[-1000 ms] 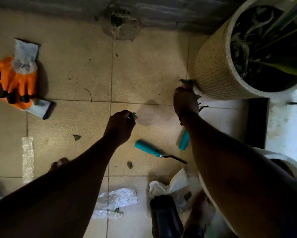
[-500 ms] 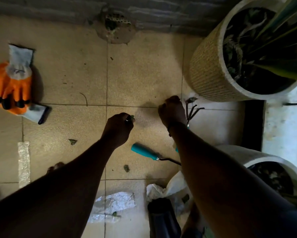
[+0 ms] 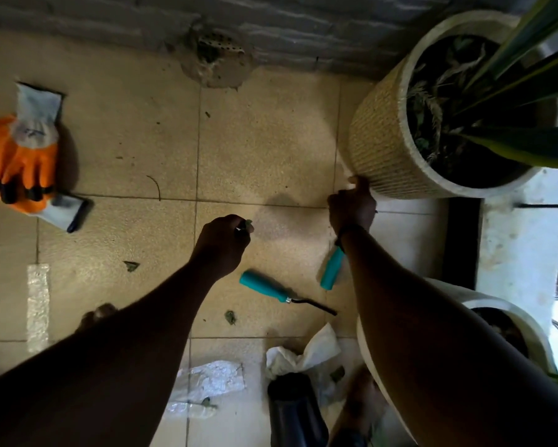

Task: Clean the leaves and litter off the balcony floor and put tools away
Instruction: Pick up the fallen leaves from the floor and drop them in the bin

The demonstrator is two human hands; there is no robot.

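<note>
The head view looks straight down on a balcony floor of tan speckled tiles with dark grout lines, closed at the top by a grey rough wall with a round drain patch at its foot. A ribbed cream planter holding dark soil and long green blades stands at the upper right and serves as the landmark. Just below and left of the planter's base the right hand is curled into a fist with its thumb up against the ribbed wall; whether that grip holds anything cannot be told, though a teal tool handle shows just below the wrist, its long axis running steeply up toward the hand. Further left of the planter, the left hand is closed, pinching a small green leaf scrap that pokes out at the fingertips. Below the planter, between the two forearms, a teal-handled hand tool lies flat on the tiles, clear of both hands, its long axis slanting from handle at upper left to dark metal shank at lower right. Loose leaf bits lie just left of it and another further left. Far left of the planter rest orange work gloves. At the bottom lie a crumpled white bag and clear plastic wrap.
</note>
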